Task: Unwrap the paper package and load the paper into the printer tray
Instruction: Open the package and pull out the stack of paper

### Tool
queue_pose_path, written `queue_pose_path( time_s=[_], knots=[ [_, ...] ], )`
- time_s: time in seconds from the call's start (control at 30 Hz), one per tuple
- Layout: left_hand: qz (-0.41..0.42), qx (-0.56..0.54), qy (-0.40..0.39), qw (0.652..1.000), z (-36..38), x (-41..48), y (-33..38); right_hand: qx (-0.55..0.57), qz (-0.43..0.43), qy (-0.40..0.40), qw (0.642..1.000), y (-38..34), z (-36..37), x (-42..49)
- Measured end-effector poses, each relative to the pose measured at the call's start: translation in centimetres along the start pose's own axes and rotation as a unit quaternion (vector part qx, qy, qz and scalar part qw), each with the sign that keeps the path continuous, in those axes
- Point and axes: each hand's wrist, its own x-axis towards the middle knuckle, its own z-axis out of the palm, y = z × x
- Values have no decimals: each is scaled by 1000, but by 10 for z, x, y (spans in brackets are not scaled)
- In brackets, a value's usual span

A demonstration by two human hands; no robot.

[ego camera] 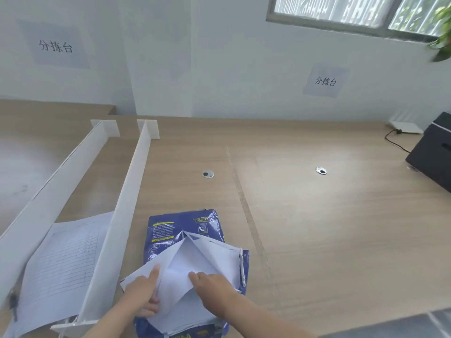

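Observation:
A blue paper package (pixel 170 230) lies on the wooden desk (pixel 317 228) near its front edge. Its wrapper is torn open along the top, with white inner flaps (pixel 214 254) folded outward and white sheets (pixel 180 311) showing beneath. My left hand (pixel 144 296) grips the left flap, thumb under it and index finger stretched along it. My right hand (pixel 214 291) rests on the right flap, fingers pressed to the paper. The black printer (pixel 433 154) stands at the desk's far right edge, partly cut off by the frame.
Two long white divider panels (pixel 122 215) run from the front left toward the wall. Lined printed sheets (pixel 63 264) lie between them. Two round cable grommets (pixel 208 174) sit mid-desk. A white power strip (pixel 405 128) with a black cord lies by the wall near the printer.

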Motion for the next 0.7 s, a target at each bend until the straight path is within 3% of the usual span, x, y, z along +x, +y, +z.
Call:
queue_pose_path(
  time_s=[0.17, 0.23, 0.37, 0.53, 0.7],
  knots=[
    [7, 118, -32, 992, -4, -4, -1, -11, -4, 8, 1000, -4, -15, -4],
    [-24, 110, -62, 992, -8, -2, 1, -20, -9, 9, 1000, -4, -23, -6],
    [-102, -69, -146, 982, -17, -6, 7, -37, -24, 17, 999, -1, -40, -10],
    [-133, -308, -211, 918, -17, -20, 18, -89, -47, 30, 994, 2, -73, -15],
    [-149, -378, -232, 884, -12, -37, 31, -100, -72, 26, 992, 3, -117, -20]
  ],
)
